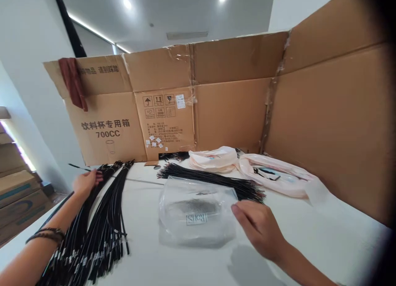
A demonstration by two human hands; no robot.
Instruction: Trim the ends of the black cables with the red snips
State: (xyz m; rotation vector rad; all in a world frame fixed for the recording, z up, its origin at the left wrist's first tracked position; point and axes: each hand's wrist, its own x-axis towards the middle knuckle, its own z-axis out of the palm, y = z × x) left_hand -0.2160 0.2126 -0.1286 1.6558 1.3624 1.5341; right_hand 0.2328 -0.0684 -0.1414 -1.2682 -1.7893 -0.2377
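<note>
My left hand (86, 184) is closed on a thin black cable (78, 167), above the far end of long bundles of black cables (105, 224) on the left of the table. One end of that cable sticks out to the left, and a blurred dark line runs right from the hand toward the bag. In the middle lies a clear plastic bag (198, 232) marked RoHS, with dark contents that I cannot make out. My right hand (258, 226) has its fingers together at the bag's right edge, thumb pointing left. Behind the bag lies another black cable bundle (210, 178).
Two pale plastic bags (278, 187) with items inside lie at the back right of the white table (148, 261). Tall cardboard walls (229, 113) stand along the back and right. A dark red cloth (73, 84) hangs at the left. Boxes (21, 199) stand beyond the table.
</note>
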